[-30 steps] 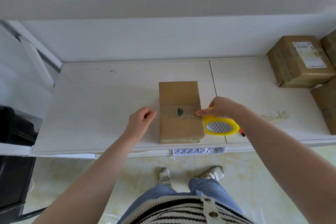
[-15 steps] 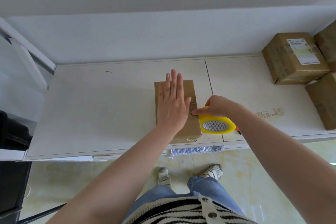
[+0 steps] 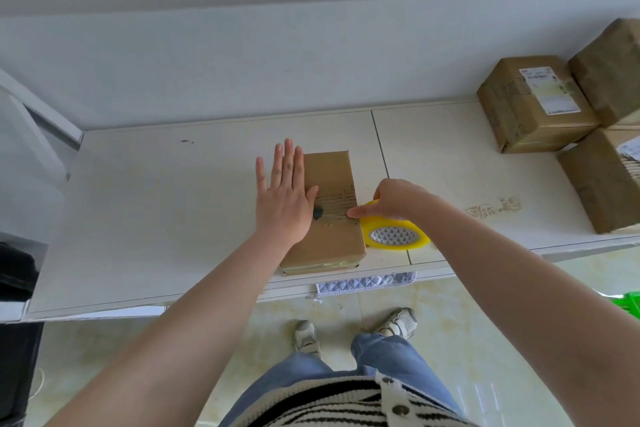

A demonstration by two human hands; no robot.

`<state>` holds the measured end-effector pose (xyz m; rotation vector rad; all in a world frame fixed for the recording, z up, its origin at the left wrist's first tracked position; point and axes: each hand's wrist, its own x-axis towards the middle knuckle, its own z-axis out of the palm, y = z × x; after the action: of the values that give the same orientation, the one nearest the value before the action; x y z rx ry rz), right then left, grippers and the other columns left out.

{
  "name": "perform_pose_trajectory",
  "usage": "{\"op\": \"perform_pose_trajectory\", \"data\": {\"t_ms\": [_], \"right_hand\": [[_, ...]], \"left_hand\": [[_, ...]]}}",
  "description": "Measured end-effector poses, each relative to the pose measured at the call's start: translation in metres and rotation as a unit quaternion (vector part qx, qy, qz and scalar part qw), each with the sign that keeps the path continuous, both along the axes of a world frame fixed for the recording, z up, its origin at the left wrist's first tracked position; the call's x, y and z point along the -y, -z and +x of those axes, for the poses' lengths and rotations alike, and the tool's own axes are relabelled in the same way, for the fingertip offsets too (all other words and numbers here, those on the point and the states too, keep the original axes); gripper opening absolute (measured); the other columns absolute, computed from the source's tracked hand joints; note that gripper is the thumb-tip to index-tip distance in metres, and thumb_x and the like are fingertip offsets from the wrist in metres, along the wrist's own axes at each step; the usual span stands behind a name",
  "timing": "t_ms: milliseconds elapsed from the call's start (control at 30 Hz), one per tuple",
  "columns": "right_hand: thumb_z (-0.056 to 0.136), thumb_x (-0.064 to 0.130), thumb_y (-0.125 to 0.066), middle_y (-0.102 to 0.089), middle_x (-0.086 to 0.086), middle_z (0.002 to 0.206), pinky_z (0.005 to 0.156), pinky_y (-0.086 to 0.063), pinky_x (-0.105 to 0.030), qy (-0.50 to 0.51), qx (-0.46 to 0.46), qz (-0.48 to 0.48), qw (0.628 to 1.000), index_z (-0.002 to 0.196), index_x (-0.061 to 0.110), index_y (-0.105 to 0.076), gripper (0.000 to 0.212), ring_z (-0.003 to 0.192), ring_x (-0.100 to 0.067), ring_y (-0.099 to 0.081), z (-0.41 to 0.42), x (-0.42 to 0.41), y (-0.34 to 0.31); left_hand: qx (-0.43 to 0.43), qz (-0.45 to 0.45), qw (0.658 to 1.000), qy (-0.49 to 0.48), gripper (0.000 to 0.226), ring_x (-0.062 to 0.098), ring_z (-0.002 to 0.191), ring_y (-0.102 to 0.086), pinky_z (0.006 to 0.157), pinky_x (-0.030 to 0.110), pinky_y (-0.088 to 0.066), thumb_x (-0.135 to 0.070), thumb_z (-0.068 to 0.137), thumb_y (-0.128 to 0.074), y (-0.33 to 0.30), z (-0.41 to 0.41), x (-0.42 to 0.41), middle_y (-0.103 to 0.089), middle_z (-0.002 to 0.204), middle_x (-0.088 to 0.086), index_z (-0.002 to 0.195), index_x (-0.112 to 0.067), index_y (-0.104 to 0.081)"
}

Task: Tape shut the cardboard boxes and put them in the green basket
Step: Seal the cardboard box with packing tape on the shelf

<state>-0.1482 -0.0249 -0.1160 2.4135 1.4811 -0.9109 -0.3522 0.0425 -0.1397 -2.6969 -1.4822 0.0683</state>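
Cardboard box (image 3: 329, 218): lies at frame centre on the surface (image 3: 145, 218). Left hand (image 3: 285, 199) is laid flat, fingers straight, along its left edge. Right hand (image 3: 393, 199) holds the tape roll (image 3: 394, 236) against its right side. The strip should be pressed down firmly before cutting.

Left of the box (image 3: 329, 211) the worktop (image 3: 156, 218) lies bare. Right of it the tape roll (image 3: 394, 236) touches; stacked boxes (image 3: 533, 104) block far right.
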Motion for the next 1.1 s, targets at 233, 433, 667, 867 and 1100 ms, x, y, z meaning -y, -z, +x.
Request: {"op": "perform_pose_trajectory", "data": {"t_ms": [233,433,667,867,1100], "right_hand": [[0.059,0.09,-0.057,-0.061,0.002,0.073,0.052,-0.032,-0.028,-0.009,0.003,0.0,1.0,0.079,0.016,-0.059,0.076,0.067,-0.012,-0.055,0.001,-0.001,0.0],[0.06,0.089,-0.057,-0.062,0.001,0.073,0.054,-0.034,-0.028,-0.012,0.005,-0.005,1.0,0.079,0.014,-0.06,0.077,0.067,-0.013,-0.056,0.001,-0.003,0.0],[0.058,0.09,-0.056,-0.063,0.002,0.077,0.054,-0.033,-0.028,-0.011,0.001,-0.003,1.0,0.09,0.014,-0.064,0.083,0.068,-0.012,-0.054,0.001,-0.002,0.0],[0.059,0.09,-0.056,-0.061,0.002,0.073,0.052,-0.032,-0.027,-0.01,0.001,0.001,1.0,0.08,0.014,-0.059,0.078,0.067,-0.012,-0.054,-0.001,-0.002,-0.001],[0.06,0.091,-0.052,-0.061,0.004,0.068,0.052,-0.035,-0.027,-0.02,-0.006,0.015,1.0,0.083,0.015,-0.064,0.081,0.063,-0.012,-0.056,-0.002,0.002,-0.003]], "left_hand": [[0.071,-0.015,0.997,0.006,0.071,0.026,0.148,0.023,0.117,0.051,0.016,-0.05,0.097,0.0,-0.032,0.027,-0.002,0.026,0.16,0.012,0.152,-0.009,0.018],[0.1,-0.055,0.993,-0.002,0.068,0.026,0.149,0.019,0.121,0.047,0.01,-0.046,0.103,-0.012,-0.023,0.044,0.015,0.022,0.161,0.01,0.154,-0.01,0.013],[0.083,-0.059,0.994,-0.035,0.069,0.026,0.149,0.017,0.122,0.045,0.009,-0.048,0.101,-0.007,-0.004,0.034,0.019,0.021,0.161,0.012,0.154,-0.008,0.013],[0.06,-0.082,0.995,-0.014,0.069,0.025,0.15,0.014,0.122,0.047,0.004,-0.046,0.102,-0.012,0.0,0.028,0.025,0.017,0.162,0.01,0.155,-0.008,0.011],[0.064,-0.084,0.994,-0.038,0.075,0.028,0.151,0.01,0.122,0.047,0.006,-0.057,0.096,-0.006,0.001,0.017,0.042,0.015,0.162,0.014,0.155,-0.013,0.01]]}}
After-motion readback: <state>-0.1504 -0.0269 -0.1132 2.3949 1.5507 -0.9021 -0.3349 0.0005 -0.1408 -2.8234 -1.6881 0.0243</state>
